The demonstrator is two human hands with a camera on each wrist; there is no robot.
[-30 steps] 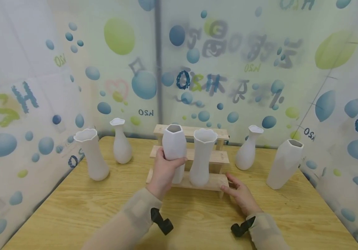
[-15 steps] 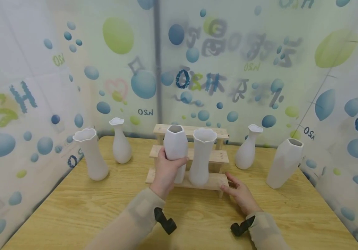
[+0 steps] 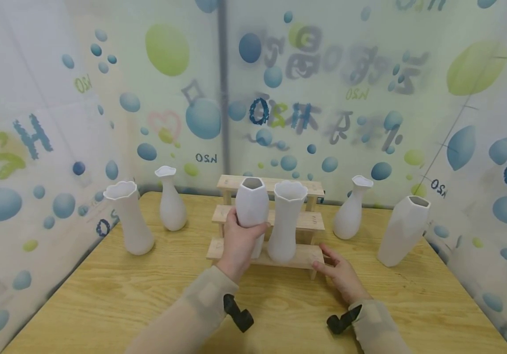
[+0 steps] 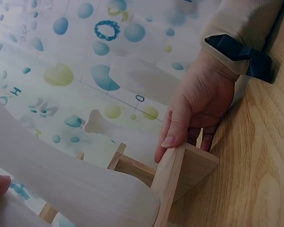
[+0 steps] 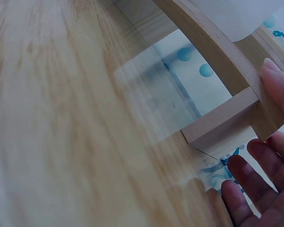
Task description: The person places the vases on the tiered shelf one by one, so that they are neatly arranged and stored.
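Observation:
In the head view my left hand (image 3: 239, 246) grips a white faceted vase (image 3: 252, 204) round its middle, thumb across the front. That vase stands upright over the left part of the lowest step of a three-tier wooden stand (image 3: 306, 256). Close on its right, a white vase with a wavy rim (image 3: 286, 223) is on the same step. My right hand (image 3: 344, 278) holds the right end of that step. In the right wrist view its thumb (image 5: 277, 85) lies on the board, while the other fingers (image 5: 255, 182) curve beneath and beside the end.
Left of the stand are another wavy-rimmed vase (image 3: 131, 221) and a narrow-necked vase (image 3: 173, 209). On the right are a second narrow-necked vase (image 3: 348, 214) and a leaning-looking faceted vase (image 3: 404, 233). All rest on the wooden table (image 3: 275, 314), with patterned curtains (image 3: 351, 162) behind.
My left hand and the faceted vase have shifted slightly right, closer to the wavy-rimmed vase on the step. My right hand stays on the stand's end.

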